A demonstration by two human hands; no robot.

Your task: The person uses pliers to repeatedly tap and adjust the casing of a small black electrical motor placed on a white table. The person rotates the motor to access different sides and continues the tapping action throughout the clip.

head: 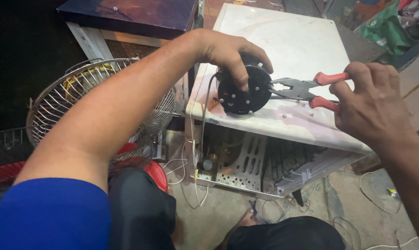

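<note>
My left hand (228,52) grips a round black fan motor (244,92) from above, tilting its flat face with small screws toward me on the white casing (292,41). A grey cable (204,106) hangs from the motor's left side. My right hand (371,104) holds pliers (306,89) by their red handles. The metal jaws point left and touch the motor's right edge.
The white casing lies on its side; its open underside shows a perforated metal plate (239,162) and wiring. A wire fan guard (79,102) stands to the left over a red base (154,169). Loose wires lie on the concrete floor (357,194). A dark-topped cabinet (130,16) sits behind.
</note>
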